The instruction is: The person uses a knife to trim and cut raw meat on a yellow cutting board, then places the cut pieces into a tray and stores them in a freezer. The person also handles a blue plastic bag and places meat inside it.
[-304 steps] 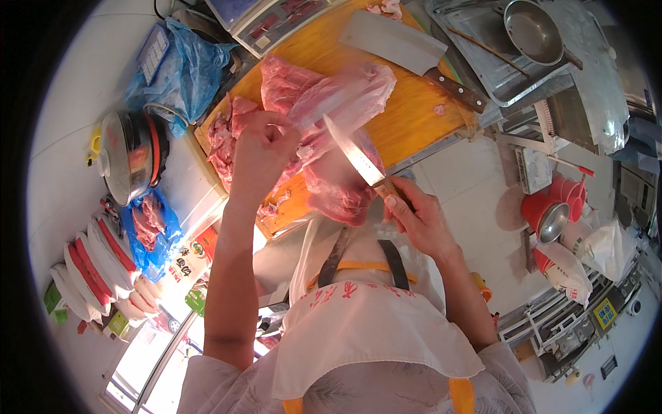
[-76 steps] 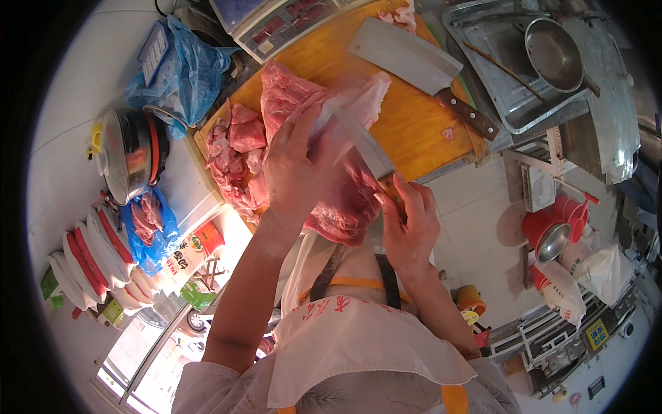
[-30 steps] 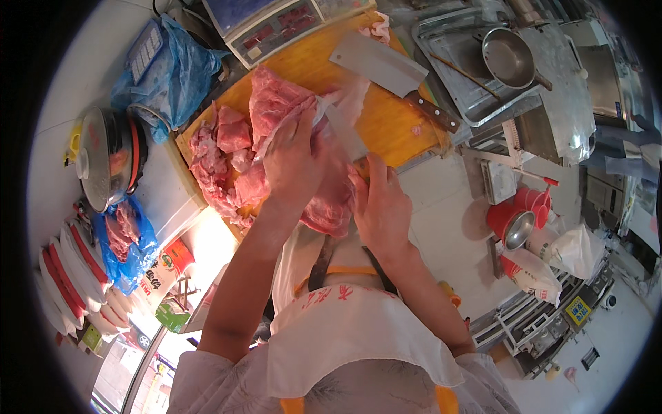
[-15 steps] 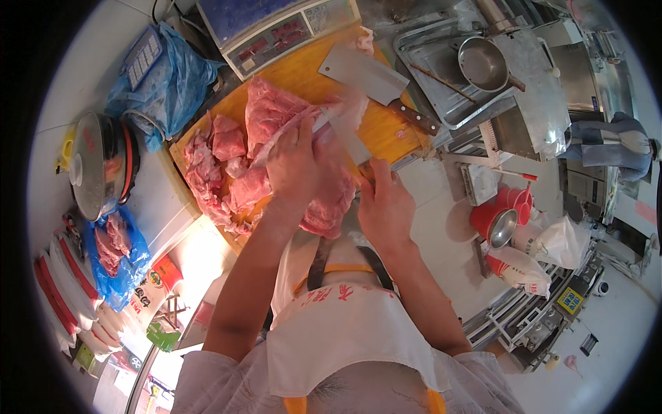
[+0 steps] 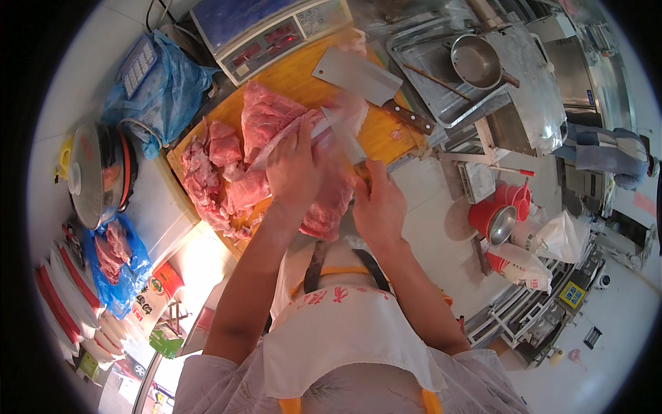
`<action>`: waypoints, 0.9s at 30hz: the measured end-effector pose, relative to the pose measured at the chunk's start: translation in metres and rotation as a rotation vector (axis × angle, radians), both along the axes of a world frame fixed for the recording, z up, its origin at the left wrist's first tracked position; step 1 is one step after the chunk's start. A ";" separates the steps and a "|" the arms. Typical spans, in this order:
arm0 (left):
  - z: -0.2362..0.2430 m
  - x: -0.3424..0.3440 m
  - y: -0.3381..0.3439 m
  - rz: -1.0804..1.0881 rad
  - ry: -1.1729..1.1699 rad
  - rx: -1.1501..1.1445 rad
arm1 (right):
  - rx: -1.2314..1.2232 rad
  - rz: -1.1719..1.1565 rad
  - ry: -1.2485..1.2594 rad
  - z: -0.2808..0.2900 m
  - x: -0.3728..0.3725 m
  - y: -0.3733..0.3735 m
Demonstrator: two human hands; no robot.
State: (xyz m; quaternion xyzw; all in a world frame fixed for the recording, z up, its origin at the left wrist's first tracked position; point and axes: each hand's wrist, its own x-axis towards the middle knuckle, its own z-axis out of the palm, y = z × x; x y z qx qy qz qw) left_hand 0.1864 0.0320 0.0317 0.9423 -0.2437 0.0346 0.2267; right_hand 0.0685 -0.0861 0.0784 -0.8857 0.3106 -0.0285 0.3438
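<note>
My right hand [image 5: 378, 203] is closed round the handle of a knife, whose broad blade [image 5: 347, 141] points away from me, against a large piece of raw meat [image 5: 331, 190]. My left hand [image 5: 293, 169] lies on that meat just left of the blade, fingers stretched forward. Part of the meat is hidden beneath this hand. Beyond it rises a thick pink slab of meat [image 5: 265, 117]. Smaller raw chunks and trimmings [image 5: 210, 169] are heaped to the left on the yellow cutting board [image 5: 387, 141]. A cleaver [image 5: 362, 74] with a dark riveted handle rests flat at the board's far right.
A digital scale [image 5: 269, 45] stands behind the board. Blue plastic bags [image 5: 165, 83] and a round lidded pan [image 5: 89, 176] are at left. A metal tray [image 5: 424, 86] and a saucepan [image 5: 476, 62] lie right. Farther right are red buckets [image 5: 493, 217] and another person [image 5: 607, 155].
My right hand has drawn slightly back toward me with the knife. My left hand stays on the meat. The whole view has shifted a little.
</note>
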 end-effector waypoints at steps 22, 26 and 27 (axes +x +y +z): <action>0.002 -0.003 -0.004 -0.029 -0.055 -0.007 | -0.063 -0.008 0.070 0.015 0.000 -0.015; 0.000 -0.003 0.001 -0.026 -0.076 0.009 | -0.007 -0.036 0.064 0.015 -0.008 -0.015; 0.000 -0.003 0.001 -0.027 -0.085 0.005 | -0.023 -0.029 0.036 0.011 -0.013 -0.017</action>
